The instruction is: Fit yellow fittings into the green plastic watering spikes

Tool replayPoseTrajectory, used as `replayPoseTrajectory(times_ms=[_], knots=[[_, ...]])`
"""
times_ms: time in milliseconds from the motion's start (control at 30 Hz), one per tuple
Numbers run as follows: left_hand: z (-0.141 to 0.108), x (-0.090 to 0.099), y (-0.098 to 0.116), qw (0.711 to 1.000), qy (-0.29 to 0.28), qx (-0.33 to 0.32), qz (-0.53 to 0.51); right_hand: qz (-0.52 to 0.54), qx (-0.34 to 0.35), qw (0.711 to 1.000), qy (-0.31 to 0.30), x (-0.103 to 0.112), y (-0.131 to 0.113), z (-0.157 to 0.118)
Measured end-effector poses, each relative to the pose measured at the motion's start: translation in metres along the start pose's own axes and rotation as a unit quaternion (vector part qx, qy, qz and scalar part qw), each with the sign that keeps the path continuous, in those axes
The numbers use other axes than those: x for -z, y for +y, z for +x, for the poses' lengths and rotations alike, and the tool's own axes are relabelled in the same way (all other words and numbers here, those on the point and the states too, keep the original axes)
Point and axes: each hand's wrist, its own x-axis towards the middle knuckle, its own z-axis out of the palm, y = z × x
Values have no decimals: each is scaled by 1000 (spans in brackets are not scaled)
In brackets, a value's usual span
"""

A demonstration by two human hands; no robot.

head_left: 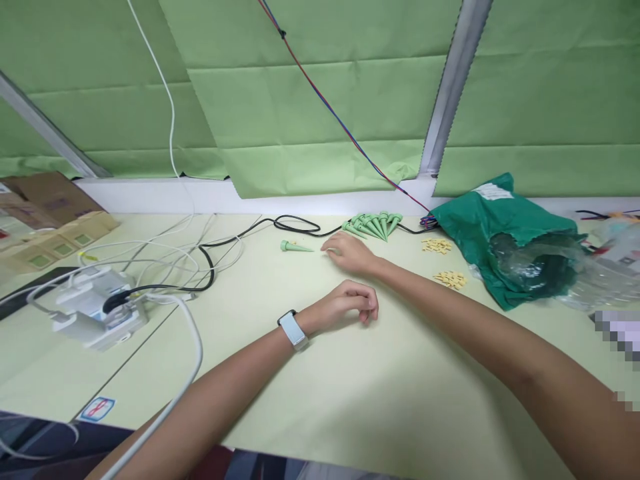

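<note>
My left hand [346,305], with a white-strapped smartwatch [293,330] on the wrist, rests on the pale green table with its fingers curled and nothing visible in them. Just above it, my right hand [349,254] lies palm down, its fingertips hidden against the tabletop. A single green plastic spike [296,247] lies to the left of my right hand, a short way from the fingertips. Behind my right hand is a fanned pile of similar green spikes [373,225]. Two small heaps of pale yellow pieces [437,246] [451,279] lie to its right.
A crumpled green bag [505,233] and clear plastic wrap [535,263] lie at the right. A black cable [295,225] loops along the back. White cables and a white power strip [97,310] sit at the left, with cardboard boxes [53,200] beyond. Green blinds [310,87] hang behind.
</note>
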Motion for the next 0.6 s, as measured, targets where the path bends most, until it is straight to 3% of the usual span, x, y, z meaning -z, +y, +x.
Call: replayPoseTrajectory(times_ms=[67,167,300,600], knots=[[0,1,0,1000,-9,-1,-4,-28,56,996,-62,-12,-11,14],[0,1,1,1000,-8,4,-4,-70,63,989,-112,-24,-22,30],[-1,0,3,1000,1,15,8,-94,41,990,-100,-25,-27,28],[1,-1,6,999,8,26,26,-118,16,991,-67,-9,-21,-10]])
